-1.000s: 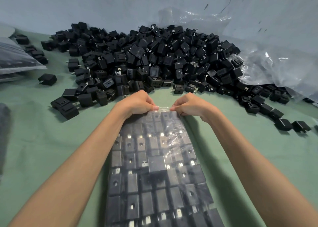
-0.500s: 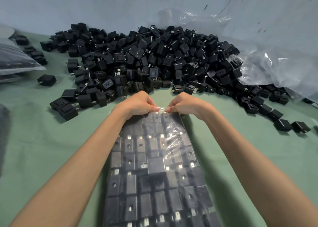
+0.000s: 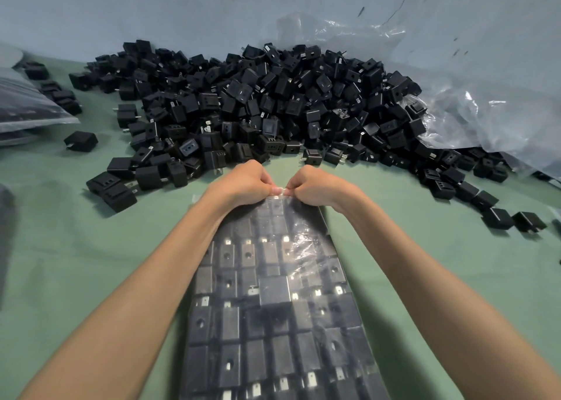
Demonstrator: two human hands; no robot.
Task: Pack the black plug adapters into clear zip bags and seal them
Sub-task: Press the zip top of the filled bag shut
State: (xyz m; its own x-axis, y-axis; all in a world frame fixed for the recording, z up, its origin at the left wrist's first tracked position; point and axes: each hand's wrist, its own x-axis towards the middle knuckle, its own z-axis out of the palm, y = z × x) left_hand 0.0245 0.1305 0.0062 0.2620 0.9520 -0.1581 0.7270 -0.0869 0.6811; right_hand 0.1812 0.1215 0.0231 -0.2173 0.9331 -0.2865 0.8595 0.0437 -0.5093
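Right hand (image 3: 318, 187) nearer left hand (image 3: 239, 184), both pinching zip bag (image 3: 273, 308) far edge

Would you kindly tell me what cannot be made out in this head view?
Zip strip of the clear zip bag: the left hand and right hand pinching it hide it; sealed or not, unclear.
Bag's near end: cut off by the bottom edge.
Plastic bag at far left: cropped by the left edge.

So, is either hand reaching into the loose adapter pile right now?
No, the left hand and right hand both pinch the zip bag at its top edge.
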